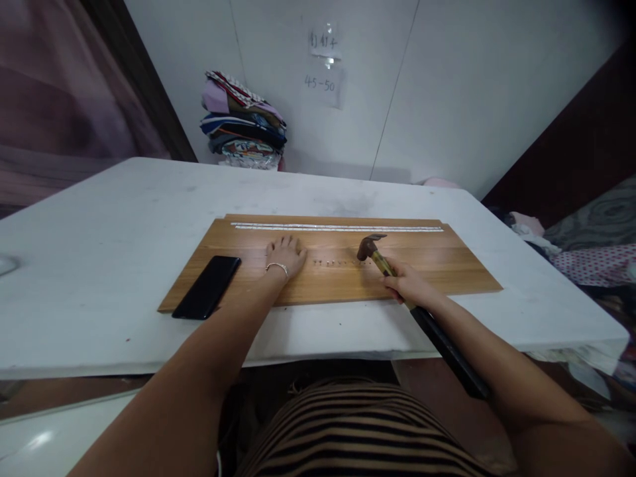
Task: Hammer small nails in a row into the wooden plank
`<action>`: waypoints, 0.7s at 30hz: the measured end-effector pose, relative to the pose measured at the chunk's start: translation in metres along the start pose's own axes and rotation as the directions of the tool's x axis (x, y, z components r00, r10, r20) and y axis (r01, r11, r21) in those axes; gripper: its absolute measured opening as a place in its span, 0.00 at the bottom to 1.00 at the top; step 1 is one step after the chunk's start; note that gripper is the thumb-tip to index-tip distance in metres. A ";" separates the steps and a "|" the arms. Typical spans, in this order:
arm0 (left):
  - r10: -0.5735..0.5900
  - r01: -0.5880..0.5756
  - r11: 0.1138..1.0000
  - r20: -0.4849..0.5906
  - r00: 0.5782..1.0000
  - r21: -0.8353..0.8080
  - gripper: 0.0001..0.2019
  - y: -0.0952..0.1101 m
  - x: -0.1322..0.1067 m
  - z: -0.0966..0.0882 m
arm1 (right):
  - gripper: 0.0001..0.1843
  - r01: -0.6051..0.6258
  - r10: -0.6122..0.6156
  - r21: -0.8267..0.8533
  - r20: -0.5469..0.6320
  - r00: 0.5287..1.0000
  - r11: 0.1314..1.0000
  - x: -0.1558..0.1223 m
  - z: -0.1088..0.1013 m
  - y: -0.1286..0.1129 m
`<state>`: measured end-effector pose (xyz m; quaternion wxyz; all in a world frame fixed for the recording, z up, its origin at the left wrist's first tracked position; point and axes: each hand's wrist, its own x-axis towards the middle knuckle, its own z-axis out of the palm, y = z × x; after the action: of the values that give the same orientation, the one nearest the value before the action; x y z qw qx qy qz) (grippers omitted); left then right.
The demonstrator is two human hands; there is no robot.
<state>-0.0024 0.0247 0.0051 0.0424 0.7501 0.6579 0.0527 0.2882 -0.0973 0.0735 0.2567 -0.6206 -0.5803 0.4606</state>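
Observation:
My left hand (288,257) lies flat on a wooden board (447,265), fingers spread, with a bracelet at the wrist. In my right hand (405,281) is a claw hammer (381,262), gripped on its handle near the head; the black end of the handle points back along my forearm. The hammer's head is over the right end of a row of several small nails (328,263). These nails stand in the board between my hands, and the head partly covers the row. Whether the head touches a nail I cannot tell.
A black phone (207,287) rests on the board's left end. Two thin white strips (338,228) run along its far edge. The board lies on a white table (124,265). Folded clothes (246,126) are stacked at the wall, under papers with handwriting (322,83).

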 end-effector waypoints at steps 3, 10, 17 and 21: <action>0.000 0.000 1.000 -0.002 1.000 -0.001 0.26 0.001 -0.001 -0.001 | 0.35 0.013 -0.013 0.013 -0.009 1.000 1.000 0.000 -0.002 -0.002; -0.002 0.002 1.000 0.010 1.000 0.004 0.28 0.001 -0.001 -0.003 | 0.30 -0.018 0.018 0.016 -0.003 1.000 1.000 0.001 0.000 -0.001; -0.004 0.004 1.000 0.009 1.000 0.019 0.28 0.001 0.000 -0.002 | 0.25 -0.015 0.015 -0.006 0.016 1.000 1.000 0.002 0.001 0.002; -0.008 0.007 1.000 0.005 1.000 0.013 0.28 0.000 0.001 0.001 | 0.29 0.003 -0.003 0.009 0.004 1.000 1.000 0.001 -0.001 0.002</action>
<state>-0.0024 0.0255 0.0046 0.0394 0.7480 0.6609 0.0461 0.2905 -0.0961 0.0717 0.2590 -0.6176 -0.5798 0.4640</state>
